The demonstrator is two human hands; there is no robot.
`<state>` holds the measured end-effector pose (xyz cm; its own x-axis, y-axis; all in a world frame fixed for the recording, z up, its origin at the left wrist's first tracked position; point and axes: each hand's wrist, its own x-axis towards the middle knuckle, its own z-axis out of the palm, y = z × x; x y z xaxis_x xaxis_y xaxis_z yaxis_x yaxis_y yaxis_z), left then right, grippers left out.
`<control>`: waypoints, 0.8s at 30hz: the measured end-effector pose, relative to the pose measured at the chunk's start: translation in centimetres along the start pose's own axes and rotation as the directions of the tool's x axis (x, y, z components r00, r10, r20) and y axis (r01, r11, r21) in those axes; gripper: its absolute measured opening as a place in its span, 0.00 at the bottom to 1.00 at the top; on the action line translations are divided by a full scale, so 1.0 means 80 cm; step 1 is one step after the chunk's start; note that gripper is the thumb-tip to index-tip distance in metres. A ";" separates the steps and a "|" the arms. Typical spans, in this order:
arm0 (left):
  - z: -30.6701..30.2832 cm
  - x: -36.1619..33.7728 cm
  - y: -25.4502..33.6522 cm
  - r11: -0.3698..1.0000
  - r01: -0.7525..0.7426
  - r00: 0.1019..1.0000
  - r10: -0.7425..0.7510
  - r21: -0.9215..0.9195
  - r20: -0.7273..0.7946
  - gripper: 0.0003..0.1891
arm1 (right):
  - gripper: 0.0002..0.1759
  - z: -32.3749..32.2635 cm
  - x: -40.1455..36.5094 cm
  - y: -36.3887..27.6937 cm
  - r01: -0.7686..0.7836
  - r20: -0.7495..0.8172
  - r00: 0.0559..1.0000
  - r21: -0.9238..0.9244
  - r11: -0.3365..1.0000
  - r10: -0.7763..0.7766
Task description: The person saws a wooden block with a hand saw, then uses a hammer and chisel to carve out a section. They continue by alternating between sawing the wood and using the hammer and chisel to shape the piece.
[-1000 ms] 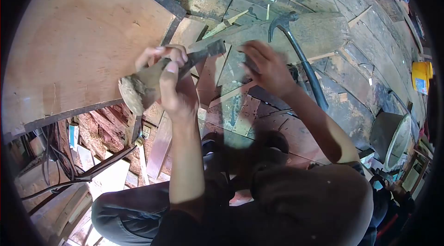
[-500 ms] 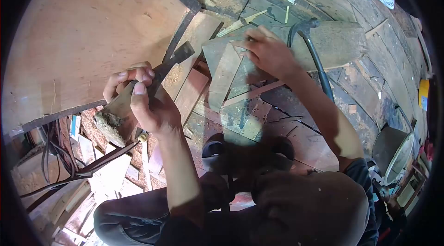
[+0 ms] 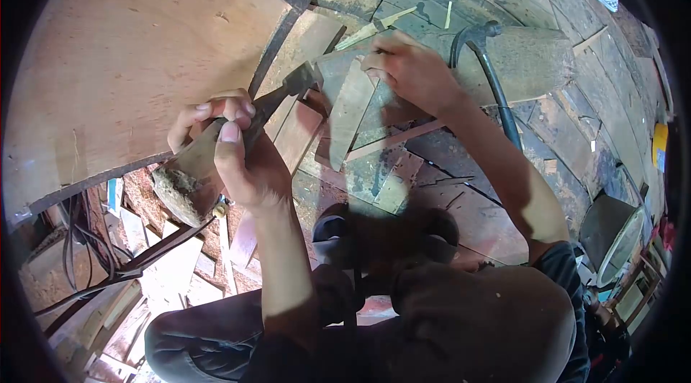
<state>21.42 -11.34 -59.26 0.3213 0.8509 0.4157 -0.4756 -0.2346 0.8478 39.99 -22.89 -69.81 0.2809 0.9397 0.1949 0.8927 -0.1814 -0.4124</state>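
My left hand [image 3: 241, 145] is closed around a chisel [image 3: 193, 178] with a thick, worn wooden handle. Its flat metal blade slants up and to the right, its end close to the wooden pieces near my right hand. My right hand [image 3: 417, 77] is closed, thumb and fingers drawn together at the top end of a pale wooden strip [image 3: 350, 120]. What lies in those fingers, if anything, is hidden. Just right of this hand a claw hammer [image 3: 495, 80] with a dark handle rests on a wooden plank [image 3: 533, 59].
A large plywood panel [image 3: 151, 52] stands at the left. Dark cables [image 3: 129, 264] and offcuts [image 3: 173, 260] lie below it. Thin wood slivers [image 3: 389, 21] are beyond my right hand. A metal container [image 3: 612, 235] is at the right, a yellow object [image 3: 660, 145] behind it.
The chisel has shifted slightly to the right, its blade end closer to my right hand. My right hand's fingers have come closer together and moved a little left.
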 end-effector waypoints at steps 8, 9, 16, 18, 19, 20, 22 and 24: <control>0.015 -0.010 -0.002 1.000 0.019 0.997 -0.017 -0.023 0.078 0.14 | 0.06 0.014 -0.011 0.005 -0.040 -0.101 0.994 0.019 0.999 0.042; 0.017 -0.010 -0.003 1.000 0.005 0.995 -0.005 0.000 0.101 0.14 | 0.06 0.006 -0.012 0.005 -0.042 -0.097 0.994 0.017 0.999 0.043; 0.049 -0.026 -0.010 1.000 0.018 0.980 -0.013 -0.021 0.199 0.15 | 0.11 -0.080 -0.051 0.038 -0.181 -0.407 0.872 0.248 0.952 0.272; 0.062 -0.031 -0.008 0.997 0.056 0.988 -0.062 0.045 0.141 0.15 | 0.12 -0.088 -0.068 0.048 -0.233 -0.420 0.846 0.262 0.936 0.328; 0.056 -0.032 -0.013 0.999 0.043 0.980 -0.048 0.026 0.191 0.15 | 0.13 -0.090 -0.077 0.054 -0.263 -0.429 0.831 0.258 0.930 0.354; 0.055 -0.031 -0.014 0.999 0.044 0.979 -0.049 0.025 0.199 0.15 | 0.13 -0.091 -0.083 0.057 -0.294 -0.439 0.814 0.254 0.922 0.380; 0.056 -0.029 -0.016 0.999 0.039 0.981 -0.042 0.019 0.187 0.14 | 0.13 -0.099 -0.095 0.053 -0.343 -0.430 0.787 0.290 0.894 0.441; 0.066 -0.027 -0.014 0.996 0.085 0.986 -0.082 -0.012 0.148 0.13 | 0.13 -0.102 -0.109 0.062 -0.358 -0.485 0.765 0.228 0.905 0.425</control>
<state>25.54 -15.42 -59.36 0.4772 0.7880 0.3891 -0.4562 -0.1563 0.8761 44.81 -34.37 -66.31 0.7647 0.5009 0.4054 0.6274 -0.4351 -0.6458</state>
